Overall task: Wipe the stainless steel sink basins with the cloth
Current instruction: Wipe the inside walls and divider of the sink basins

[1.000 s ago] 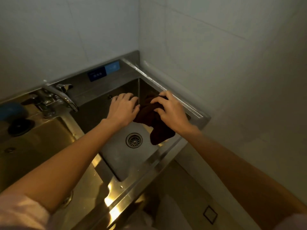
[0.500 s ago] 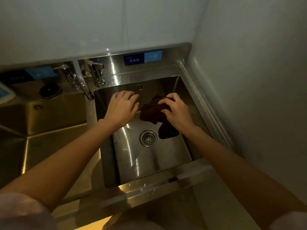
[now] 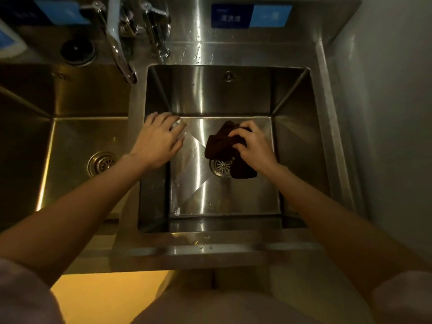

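- We look straight down into the right basin of a steel double sink, both our arms reaching into it.
- Our right hand grips the dark cloth — its fingers are curled around a bunched part of it.
- The cloth lies crumpled on the basin floor, towards the back and right of centre; its lower part covers the right side of the drain.
- Our left hand holds nothing. Its fingers are spread wide, over the back left corner of the basin floor; we cannot tell whether they press on the steel.
- The two hands are apart, with bare steel between them.
- The left basin has its own drain.
- The tap reaches from the back ledge — its spout ends over the divider between the basins.
- A blue label sits on the splashback behind the right basin.
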